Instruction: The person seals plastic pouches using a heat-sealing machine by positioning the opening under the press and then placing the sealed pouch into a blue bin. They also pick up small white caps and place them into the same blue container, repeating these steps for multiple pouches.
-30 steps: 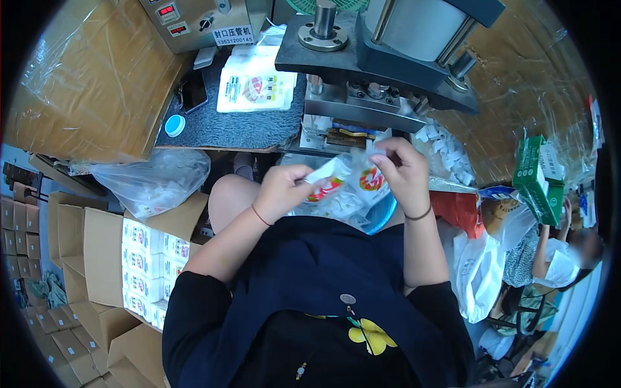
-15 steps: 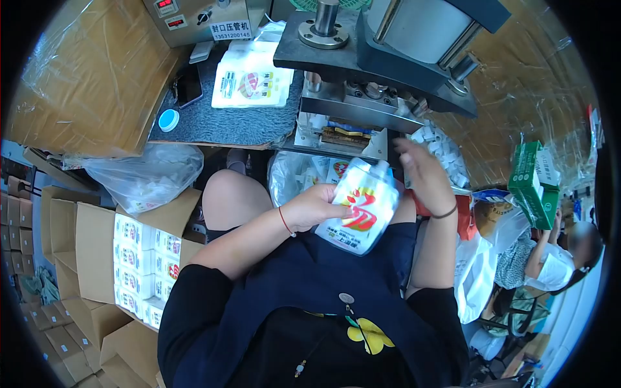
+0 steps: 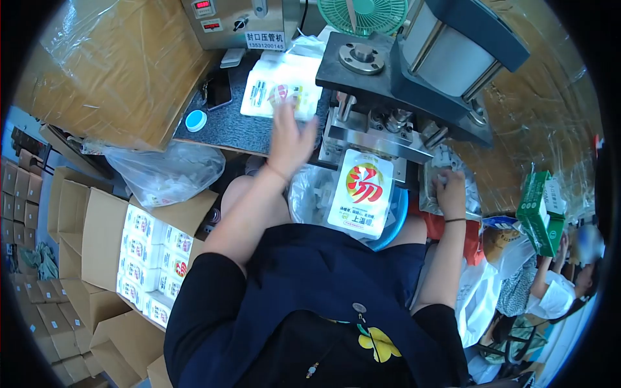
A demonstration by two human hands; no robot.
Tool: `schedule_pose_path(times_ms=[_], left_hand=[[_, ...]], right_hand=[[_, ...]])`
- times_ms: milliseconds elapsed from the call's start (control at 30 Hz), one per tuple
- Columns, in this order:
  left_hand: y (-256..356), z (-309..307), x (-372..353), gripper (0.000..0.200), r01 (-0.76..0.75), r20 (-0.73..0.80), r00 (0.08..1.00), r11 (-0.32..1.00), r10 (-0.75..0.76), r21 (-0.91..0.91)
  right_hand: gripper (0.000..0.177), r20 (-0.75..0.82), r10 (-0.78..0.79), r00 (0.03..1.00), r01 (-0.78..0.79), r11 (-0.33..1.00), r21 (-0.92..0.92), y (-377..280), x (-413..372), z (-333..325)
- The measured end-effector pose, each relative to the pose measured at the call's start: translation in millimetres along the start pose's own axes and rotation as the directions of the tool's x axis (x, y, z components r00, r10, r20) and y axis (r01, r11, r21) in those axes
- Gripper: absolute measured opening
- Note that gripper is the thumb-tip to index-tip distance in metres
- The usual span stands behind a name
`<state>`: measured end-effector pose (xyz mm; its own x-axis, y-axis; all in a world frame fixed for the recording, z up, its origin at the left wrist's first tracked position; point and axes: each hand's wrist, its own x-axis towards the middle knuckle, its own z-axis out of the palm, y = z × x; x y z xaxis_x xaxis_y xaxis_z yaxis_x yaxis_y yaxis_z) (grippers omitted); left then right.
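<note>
Pouch hangs seated under the press at the desk's front edge, so loading looks done, capping likely not; left hand, open and empty, hovers over the pouch stack on the mat; right hand curls among loose caps, grip unclear.
</note>
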<state>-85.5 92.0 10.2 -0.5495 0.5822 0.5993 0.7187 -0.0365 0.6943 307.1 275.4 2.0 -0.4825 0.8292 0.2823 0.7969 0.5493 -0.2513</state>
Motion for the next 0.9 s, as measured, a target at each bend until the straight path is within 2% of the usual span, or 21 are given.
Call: schedule_pose_path(times_ms=[33,67,133,167,267,333,367,400,433,467,500,533,633,733,767,800,867,900], left_hand=[[-20.0,-8.7,21.2,0.058,-0.116,0.064,0.993,0.942,0.101,0.314],[-36.4,-18.1,33.2,0.059,-0.235,0.154,0.972,0.776,0.179,0.585],[-53.3,-33.1,16.2,0.062,-0.334,0.400,0.911,0.746,0.098,0.577],[-57.7,-35.3,4.2,0.064,-0.381,0.511,0.858,0.734,0.055,0.562],[-14.6,-63.6,-34.6,0.049,-0.478,0.608,0.776,0.783,0.165,0.398],[-20.1,-69.8,-50.3,0.038,-0.293,0.494,0.861,0.911,0.118,0.292],[-21.2,-69.9,-56.9,0.033,-0.195,0.438,0.895,0.955,0.080,0.224],[-16.9,-65.5,-62.8,0.027,0.072,0.477,0.877,0.997,-0.058,-0.011],[-10.1,-58.3,-68.0,0.022,0.345,0.543,0.821,0.911,-0.177,-0.225],[-2.8,-51.4,-72.5,0.018,0.587,0.628,0.733,0.708,-0.260,-0.392],[16.5,-53.1,-68.8,0.018,0.441,0.620,0.759,0.859,-0.201,-0.261],[26.6,-49.2,-70.5,0.018,0.434,0.654,0.729,0.875,-0.201,-0.214],[57.9,-37.4,-75.4,0.022,0.395,0.752,0.631,0.914,-0.194,-0.096],[71.5,-20.2,-94.3,0.027,0.662,0.823,0.544,0.686,-0.164,-0.302],[74.9,-20.0,-96.9,0.030,0.692,0.861,0.494,0.655,-0.122,-0.305],[77.0,-15.1,-101.8,0.029,0.806,0.901,0.421,0.498,-0.102,-0.320],[78.6,-9.8,-110.9,0.031,0.872,0.943,0.327,0.402,-0.053,-0.280],[79.5,-6.5,-113.9,0.029,0.910,0.958,0.286,0.306,0.018,-0.278]], right_hand=[[0.028,0.000,-0.004,1.000,0.004,1.000,0.005,-1.6,-1.3,-3.9],[0.027,-0.068,-0.049,0.997,0.050,0.999,0.019,-2.3,-5.2,-6.1],[0.025,-0.215,-0.140,0.967,0.151,0.988,0.035,-5.4,-8.9,-14.9],[0.023,-0.126,-0.074,0.989,0.086,0.992,0.096,-6.6,-12.1,-26.1],[0.023,-0.090,0.085,0.992,-0.057,0.959,0.278,-37.8,-29.0,-52.3],[0.022,-0.221,-0.016,0.975,0.078,0.958,0.274,-58.0,-38.1,-48.1],[0.021,-0.168,-0.066,0.984,0.119,0.936,0.331,-75.3,-39.5,-48.5],[0.020,-0.119,-0.121,0.986,0.158,0.908,0.388,-92.3,-39.5,-47.5],[0.018,-0.061,-0.202,0.977,0.207,0.865,0.458,-107.4,-39.1,-42.0],[0.017,-0.010,-0.288,0.958,0.249,0.812,0.528,-121.4,-38.0,-37.1],[0.016,-0.036,-0.326,0.945,0.281,0.749,0.600,-135.2,-36.2,-36.7],[0.016,-0.067,-0.361,0.930,0.312,0.679,0.665,-147.3,-33.9,-39.1],[0.019,0.006,-0.095,0.995,0.055,0.620,0.783,-170.7,-30.1,-46.7],[0.025,-0.179,-0.275,0.945,0.324,0.699,0.638,-176.2,-24.1,-44.1],[0.021,-0.147,-0.311,0.939,0.338,0.762,0.551,-170.2,-24.2,-49.6],[0.020,-0.103,-0.372,0.923,0.364,0.751,0.551,-162.2,-22.6,-52.3],[0.019,0.001,-0.496,0.868,0.411,0.721,0.559,-146.4,-22.0,-55.5],[0.023,0.099,-0.525,0.845,0.376,0.716,0.588,-142.8,-23.1,-59.9]])
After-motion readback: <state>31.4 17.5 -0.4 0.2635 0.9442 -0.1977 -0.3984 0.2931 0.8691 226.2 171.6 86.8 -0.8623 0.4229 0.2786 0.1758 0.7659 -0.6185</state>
